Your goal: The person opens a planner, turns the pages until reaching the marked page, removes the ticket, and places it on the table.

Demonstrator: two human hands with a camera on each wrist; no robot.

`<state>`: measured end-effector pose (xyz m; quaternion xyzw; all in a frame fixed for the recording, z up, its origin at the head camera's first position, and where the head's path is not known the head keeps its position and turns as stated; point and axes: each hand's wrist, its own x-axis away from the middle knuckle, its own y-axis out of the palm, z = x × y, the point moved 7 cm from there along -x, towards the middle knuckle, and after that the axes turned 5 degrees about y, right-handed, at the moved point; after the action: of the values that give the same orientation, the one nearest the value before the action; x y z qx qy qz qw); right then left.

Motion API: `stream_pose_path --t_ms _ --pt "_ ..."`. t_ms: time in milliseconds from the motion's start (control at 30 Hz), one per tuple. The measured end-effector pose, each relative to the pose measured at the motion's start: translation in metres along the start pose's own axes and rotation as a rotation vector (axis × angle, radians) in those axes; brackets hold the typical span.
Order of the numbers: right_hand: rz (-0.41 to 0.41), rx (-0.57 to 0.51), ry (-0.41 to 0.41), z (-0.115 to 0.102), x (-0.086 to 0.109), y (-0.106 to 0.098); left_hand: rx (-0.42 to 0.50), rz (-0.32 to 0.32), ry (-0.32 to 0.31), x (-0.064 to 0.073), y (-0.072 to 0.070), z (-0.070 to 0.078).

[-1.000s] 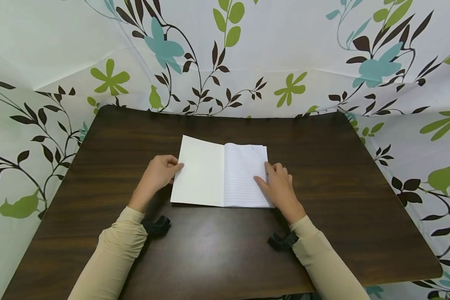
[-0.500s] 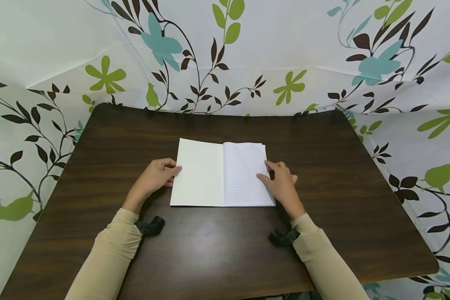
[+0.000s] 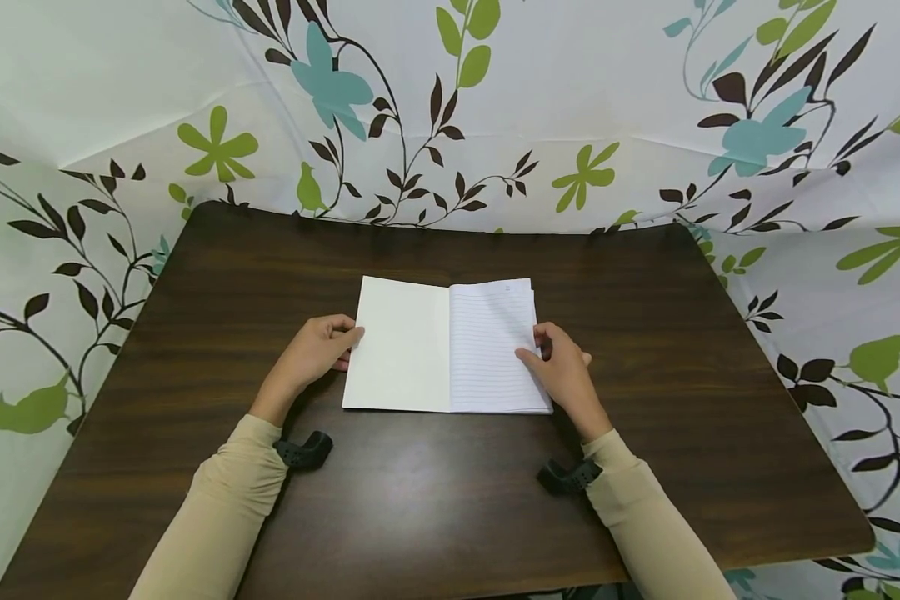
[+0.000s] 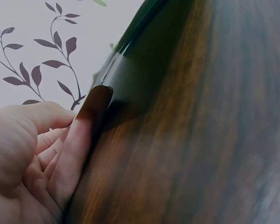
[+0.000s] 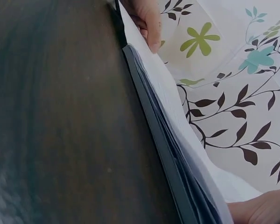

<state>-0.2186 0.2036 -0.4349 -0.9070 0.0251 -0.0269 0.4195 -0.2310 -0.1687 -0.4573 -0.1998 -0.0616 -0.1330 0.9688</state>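
Observation:
An open notebook lies on the dark wooden table, its lined page on the right and its plain cream inner cover on the left. My left hand holds the cover's outer edge, thumb on top and fingers underneath. In the left wrist view, that hand has the cover's edge between thumb and fingers. My right hand pinches the lined page at its right edge, thumb lying on the paper. The right wrist view shows the page edges side-on, slightly fanned; most of the right hand is out of frame.
The brown table extends around the notebook on every side. A white curtain printed with leaves, flowers and birds hangs behind it and along both sides. Each wrist carries a black camera strap.
The top lined page's upper right corner has risen slightly away from the sheets below. The cover's far left corner sits a little lower than a second ago. Both hands stay at the notebook's edges.

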Motion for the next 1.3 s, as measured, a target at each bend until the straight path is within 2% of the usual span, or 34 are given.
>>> stream_pose_path --t_ms 133,267,400,533,733,867,933,1067,1167,1233,1300 --pt "0.009 -0.052 0.001 -0.002 -0.003 0.0 -0.012 0.02 0.002 0.001 -0.002 0.001" --pt "0.081 -0.089 -0.039 -0.006 -0.004 -0.005 -0.016 0.022 0.003 0.001 -0.001 0.001" --pt "0.176 -0.071 -0.117 -0.012 -0.001 -0.011 -0.012 0.021 0.008 0.001 0.001 0.003" --pt "0.206 -0.04 -0.161 -0.017 0.003 -0.012 -0.017 0.029 0.0 0.004 0.002 0.002" --pt "0.179 -0.017 -0.114 -0.018 0.007 -0.01 -0.023 0.04 -0.004 0.007 0.003 0.0" --pt "0.19 -0.002 -0.068 -0.017 0.006 -0.011 -0.028 0.043 0.01 0.006 0.003 -0.001" --pt "0.209 0.019 -0.075 -0.018 0.005 -0.012 -0.028 0.049 0.008 0.006 0.002 -0.002" --pt "0.251 0.077 -0.145 -0.024 0.005 -0.013 -0.025 0.056 -0.001 0.004 0.001 -0.002" --pt "0.261 0.104 -0.228 -0.032 0.009 -0.013 -0.026 0.053 -0.008 0.004 0.0 -0.002" --pt "0.237 0.111 -0.294 -0.039 0.014 -0.012 -0.029 0.052 -0.014 0.004 0.0 -0.003" --pt "0.175 0.116 -0.372 -0.047 0.02 -0.009 -0.034 0.049 -0.018 0.004 0.001 -0.003"
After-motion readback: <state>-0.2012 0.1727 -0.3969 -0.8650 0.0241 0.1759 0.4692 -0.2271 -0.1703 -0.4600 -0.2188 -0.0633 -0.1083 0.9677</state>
